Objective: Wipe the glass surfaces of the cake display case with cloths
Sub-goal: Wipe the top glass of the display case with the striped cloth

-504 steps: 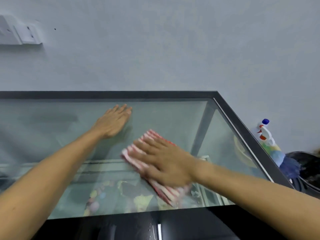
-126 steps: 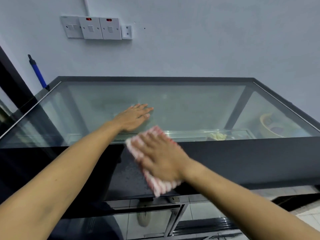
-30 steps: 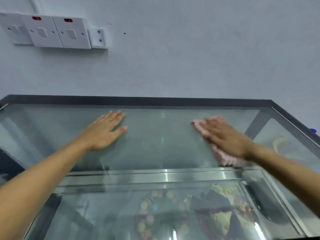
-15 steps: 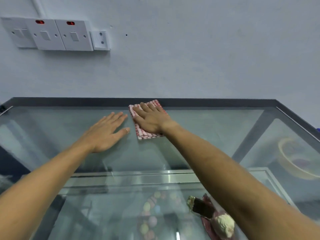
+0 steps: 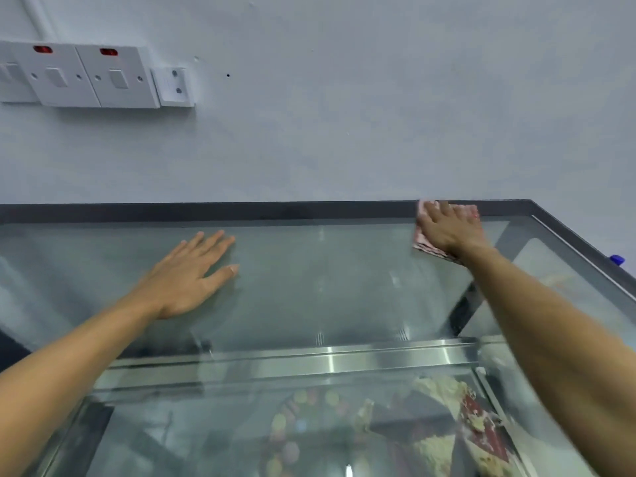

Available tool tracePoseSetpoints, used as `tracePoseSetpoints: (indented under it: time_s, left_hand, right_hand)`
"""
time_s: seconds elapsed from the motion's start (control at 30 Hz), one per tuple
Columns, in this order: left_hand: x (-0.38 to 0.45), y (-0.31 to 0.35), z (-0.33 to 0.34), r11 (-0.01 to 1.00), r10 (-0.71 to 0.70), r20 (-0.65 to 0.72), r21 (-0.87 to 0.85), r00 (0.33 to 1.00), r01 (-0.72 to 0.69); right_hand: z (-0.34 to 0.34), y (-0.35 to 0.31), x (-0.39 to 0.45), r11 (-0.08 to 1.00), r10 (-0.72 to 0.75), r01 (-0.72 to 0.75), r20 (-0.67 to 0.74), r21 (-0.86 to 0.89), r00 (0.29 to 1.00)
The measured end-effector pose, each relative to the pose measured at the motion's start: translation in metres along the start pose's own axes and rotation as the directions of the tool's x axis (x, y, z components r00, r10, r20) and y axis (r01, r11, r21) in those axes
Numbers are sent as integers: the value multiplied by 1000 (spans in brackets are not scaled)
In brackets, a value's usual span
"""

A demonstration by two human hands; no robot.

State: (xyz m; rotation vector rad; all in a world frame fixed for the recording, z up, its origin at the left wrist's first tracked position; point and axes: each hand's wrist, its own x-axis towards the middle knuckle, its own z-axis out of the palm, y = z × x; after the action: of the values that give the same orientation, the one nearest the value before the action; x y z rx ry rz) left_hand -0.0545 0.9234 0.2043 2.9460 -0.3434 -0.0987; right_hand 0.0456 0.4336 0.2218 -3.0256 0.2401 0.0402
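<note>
Two bare forearms enter from 7 and 4 o'clock, with no sleeves, watch or bracelets showing. The left hand [image 5: 187,275] and right hand [image 5: 447,228] wear no gloves.

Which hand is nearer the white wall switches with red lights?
Left. The left hand lies flat on the glass top, below the white wall switches; the right hand presses a cloth far right.

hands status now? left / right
Left hand: open, flat on the glass top, holding nothing.
Right hand: open, fingers straight, pressing the cloth at the far edge.
</note>
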Motion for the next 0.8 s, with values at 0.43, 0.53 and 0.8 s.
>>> tracePoseSetpoints:
  time_s: [0.43, 0.53, 0.8]
  left_hand:
    - [0, -3, -2, 1000, 7, 4, -30, 1000, -7]
    - [0, -3, -1, 1000, 2, 2, -27, 1000, -2]
    - [1, 2, -4, 1000, -9, -9, -19, 1000, 9]
  right_hand:
    - [15, -138, -38, 741, -660, 657, 30, -139, 751]
    - [8, -5, -5, 922, -349, 330, -69, -204, 934]
    - [7, -85, -85, 954, -300, 299, -85, -24, 950]
